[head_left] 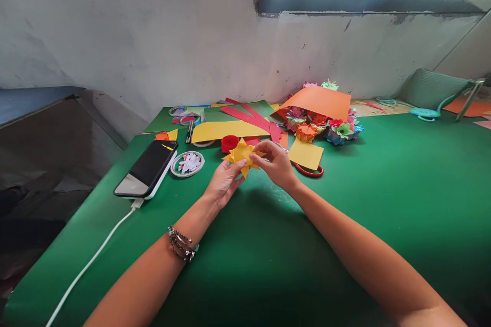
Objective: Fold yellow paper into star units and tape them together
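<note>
Grip: left hand, right hand pinching pointed, folded yellow paper star above smooth green tabletop.

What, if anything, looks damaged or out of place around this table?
Mainly the wall: it has dark marks and rough, chipped-looking edges beside the window frame. An orange sheet also lies tilted over some paper flowers, though that may be deliberate. The yellow folded paper star being held shows no obvious damage.

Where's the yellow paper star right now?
In the head view, the star is mid-picture, held between the left hand and right hand, just right of the red roll.
</note>
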`<action>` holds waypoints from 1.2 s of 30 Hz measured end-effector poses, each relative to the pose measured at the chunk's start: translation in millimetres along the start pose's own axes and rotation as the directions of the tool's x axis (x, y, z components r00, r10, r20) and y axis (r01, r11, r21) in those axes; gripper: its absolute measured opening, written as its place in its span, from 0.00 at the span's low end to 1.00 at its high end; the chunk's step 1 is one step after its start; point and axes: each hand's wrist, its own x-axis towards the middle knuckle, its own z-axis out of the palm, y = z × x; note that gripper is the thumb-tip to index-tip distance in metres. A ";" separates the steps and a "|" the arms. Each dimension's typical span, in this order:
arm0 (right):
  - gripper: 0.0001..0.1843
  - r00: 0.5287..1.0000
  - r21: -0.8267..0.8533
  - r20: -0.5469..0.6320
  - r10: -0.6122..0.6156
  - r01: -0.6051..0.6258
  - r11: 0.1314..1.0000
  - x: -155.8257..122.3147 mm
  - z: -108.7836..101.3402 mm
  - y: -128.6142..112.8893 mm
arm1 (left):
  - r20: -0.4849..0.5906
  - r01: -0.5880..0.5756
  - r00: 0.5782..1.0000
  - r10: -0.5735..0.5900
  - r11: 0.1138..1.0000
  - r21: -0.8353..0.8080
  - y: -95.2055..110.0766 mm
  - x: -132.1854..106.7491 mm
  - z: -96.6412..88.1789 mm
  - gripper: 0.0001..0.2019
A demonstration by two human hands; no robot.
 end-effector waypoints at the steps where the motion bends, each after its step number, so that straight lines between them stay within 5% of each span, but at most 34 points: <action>1: 0.14 1.000 -0.010 0.006 -0.015 0.015 1.000 -0.8 0.6 -0.8 | 0.000 0.020 1.000 -0.020 1.000 -0.005 -0.1 -0.6 0.2 0.14; 15: 0.13 0.984 -0.016 0.176 0.025 -0.023 1.000 -1.9 -2.6 -8.1 | -0.007 -0.066 0.998 0.066 0.998 0.023 3.2 0.3 -1.8 0.10; 22: 0.12 0.989 -0.025 0.146 0.022 -0.018 1.000 -1.4 -1.8 -1.8 | -0.025 -0.106 0.994 0.110 0.985 0.134 0.9 1.0 -3.4 0.16; 28: 0.13 0.983 -0.286 0.137 -0.121 0.156 0.945 -5.0 0.1 1.6 | -0.030 -0.116 0.992 0.125 0.968 0.221 -2.6 1.7 -3.3 0.21; 36: 0.10 0.991 -0.207 0.104 -0.083 0.103 0.973 -4.9 1.1 -3.3 | -0.050 -0.175 0.981 0.187 0.966 0.188 -2.8 2.1 -2.5 0.16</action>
